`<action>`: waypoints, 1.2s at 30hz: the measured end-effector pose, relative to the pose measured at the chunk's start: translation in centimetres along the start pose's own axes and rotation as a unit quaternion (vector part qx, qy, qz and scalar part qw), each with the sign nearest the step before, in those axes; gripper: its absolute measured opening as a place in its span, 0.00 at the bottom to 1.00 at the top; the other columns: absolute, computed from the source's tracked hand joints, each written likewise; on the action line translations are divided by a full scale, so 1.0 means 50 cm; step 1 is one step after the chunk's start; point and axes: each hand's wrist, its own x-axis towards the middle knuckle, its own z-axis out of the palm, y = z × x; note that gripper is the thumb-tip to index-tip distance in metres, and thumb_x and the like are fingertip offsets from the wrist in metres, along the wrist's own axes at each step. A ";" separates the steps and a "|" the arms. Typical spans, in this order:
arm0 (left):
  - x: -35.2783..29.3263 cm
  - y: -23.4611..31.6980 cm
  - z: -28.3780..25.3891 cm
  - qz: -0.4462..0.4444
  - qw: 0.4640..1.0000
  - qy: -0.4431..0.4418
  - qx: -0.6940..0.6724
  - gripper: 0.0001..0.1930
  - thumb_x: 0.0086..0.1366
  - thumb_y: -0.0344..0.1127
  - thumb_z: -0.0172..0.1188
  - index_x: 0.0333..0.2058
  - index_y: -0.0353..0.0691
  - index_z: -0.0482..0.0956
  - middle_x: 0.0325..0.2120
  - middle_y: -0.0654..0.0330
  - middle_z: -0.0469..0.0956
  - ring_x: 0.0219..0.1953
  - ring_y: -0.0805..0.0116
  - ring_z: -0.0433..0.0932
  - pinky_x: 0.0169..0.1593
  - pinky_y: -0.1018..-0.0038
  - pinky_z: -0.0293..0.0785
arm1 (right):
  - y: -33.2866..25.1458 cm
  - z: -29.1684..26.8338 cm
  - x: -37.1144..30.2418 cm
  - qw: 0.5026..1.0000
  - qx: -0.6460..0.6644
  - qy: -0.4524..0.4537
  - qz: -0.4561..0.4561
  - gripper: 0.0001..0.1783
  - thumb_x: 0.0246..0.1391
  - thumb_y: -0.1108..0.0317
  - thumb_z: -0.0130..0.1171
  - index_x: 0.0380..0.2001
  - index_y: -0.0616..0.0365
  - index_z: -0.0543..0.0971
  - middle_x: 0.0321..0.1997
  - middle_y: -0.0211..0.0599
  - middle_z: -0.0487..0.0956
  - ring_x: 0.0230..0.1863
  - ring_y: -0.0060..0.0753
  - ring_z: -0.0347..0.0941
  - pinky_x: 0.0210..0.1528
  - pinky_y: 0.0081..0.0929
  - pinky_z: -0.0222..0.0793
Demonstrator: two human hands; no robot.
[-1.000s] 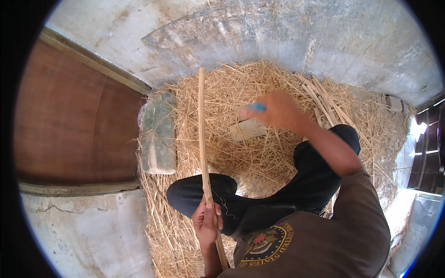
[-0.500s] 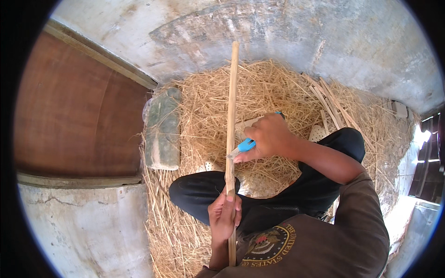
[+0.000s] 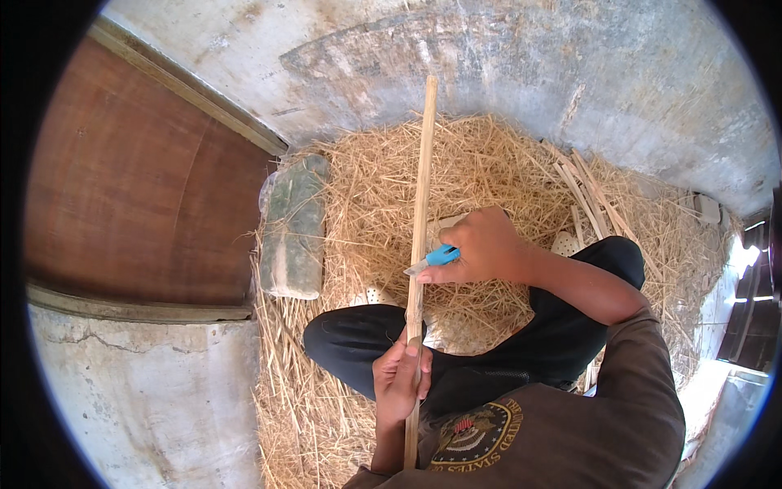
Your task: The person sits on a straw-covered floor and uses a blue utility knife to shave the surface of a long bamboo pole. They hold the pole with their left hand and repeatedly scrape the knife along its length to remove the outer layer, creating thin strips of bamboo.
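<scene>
A long thin wooden stick (image 3: 422, 187) runs from near my chest up and away over a pile of straw (image 3: 489, 163). My left hand (image 3: 399, 379) grips the stick's lower part, thumb along it. My right hand (image 3: 485, 244) holds a small knife with a blue handle (image 3: 440, 256); its blade touches the stick's right side about midway along. I sit cross-legged in dark trousers on the straw.
A grey-green wrapped block (image 3: 293, 228) lies at the straw's left edge. Several split wooden strips (image 3: 590, 191) lie at the back right. A brown wooden door (image 3: 138, 179) stands on the left, a concrete wall (image 3: 529, 65) beyond.
My right hand came back from the straw at the far right with the blue knife and set its blade against the stick. The stick swung slightly right.
</scene>
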 end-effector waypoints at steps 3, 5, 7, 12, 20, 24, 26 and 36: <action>0.006 0.000 0.006 -0.002 0.999 -0.004 0.041 0.21 0.74 0.35 0.43 0.62 0.36 0.64 0.23 0.67 0.67 0.13 0.85 0.61 0.16 0.88 0.58 | 0.011 0.011 -0.009 0.999 0.010 -0.037 0.029 0.44 0.42 0.20 0.49 0.09 0.56 0.76 0.07 0.37 0.68 0.12 0.41 0.70 0.17 0.35 0.64; 0.007 -0.003 0.006 -0.004 0.998 -0.006 0.068 0.21 0.74 0.35 0.43 0.62 0.36 0.64 0.23 0.67 0.67 0.14 0.86 0.60 0.17 0.88 0.58 | 0.009 0.010 -0.016 0.997 0.021 -0.057 0.045 0.44 0.42 0.20 0.49 0.09 0.56 0.76 0.07 0.37 0.68 0.12 0.40 0.70 0.17 0.35 0.64; 0.008 -0.006 0.004 -0.007 0.996 -0.008 0.093 0.21 0.74 0.34 0.44 0.63 0.36 0.64 0.23 0.67 0.67 0.14 0.86 0.60 0.17 0.88 0.58 | 0.018 0.011 -0.020 0.998 0.013 -0.040 0.044 0.44 0.42 0.20 0.49 0.09 0.56 0.75 0.07 0.36 0.68 0.13 0.40 0.71 0.17 0.34 0.64; 0.006 -0.004 -0.002 0.009 0.998 0.013 0.057 0.20 0.74 0.35 0.44 0.61 0.35 0.65 0.22 0.67 0.67 0.13 0.85 0.61 0.16 0.88 0.57 | 0.038 -0.014 -0.002 0.997 0.048 -0.001 0.066 0.38 0.43 0.28 0.59 0.09 0.55 0.73 0.06 0.37 0.66 0.11 0.41 0.68 0.16 0.36 0.61; -0.001 0.000 0.011 0.025 0.993 0.025 0.110 0.21 0.73 0.35 0.45 0.61 0.35 0.66 0.22 0.68 0.67 0.13 0.86 0.60 0.15 0.89 0.56 | 0.041 0.018 0.010 0.999 -0.039 0.029 0.000 0.43 0.44 0.21 0.50 0.06 0.55 0.73 0.05 0.34 0.65 0.09 0.38 0.67 0.13 0.34 0.60; -0.008 0.003 0.026 0.021 0.996 0.025 0.085 0.21 0.73 0.35 0.46 0.61 0.35 0.65 0.22 0.68 0.67 0.13 0.87 0.60 0.15 0.89 0.55 | 0.075 0.010 0.025 0.992 -0.045 0.105 0.044 0.43 0.43 0.21 0.50 0.08 0.55 0.74 0.05 0.32 0.66 0.09 0.35 0.67 0.14 0.33 0.60; -0.014 0.000 0.033 0.001 0.998 0.011 0.070 0.21 0.73 0.34 0.46 0.62 0.36 0.65 0.22 0.68 0.67 0.14 0.87 0.59 0.16 0.89 0.55 | 0.137 0.007 0.046 0.973 -0.049 0.134 0.183 0.43 0.43 0.21 0.51 0.09 0.55 0.75 0.05 0.31 0.66 0.10 0.33 0.67 0.14 0.32 0.61; -0.022 -0.010 0.019 0.016 0.995 0.020 0.098 0.22 0.71 0.30 0.49 0.62 0.32 0.63 0.23 0.72 0.66 0.21 0.89 0.58 0.24 0.90 0.55 | 0.049 0.016 -0.005 0.998 -0.048 0.042 -0.015 0.41 0.42 0.23 0.53 0.10 0.55 0.75 0.07 0.33 0.68 0.11 0.35 0.68 0.14 0.31 0.60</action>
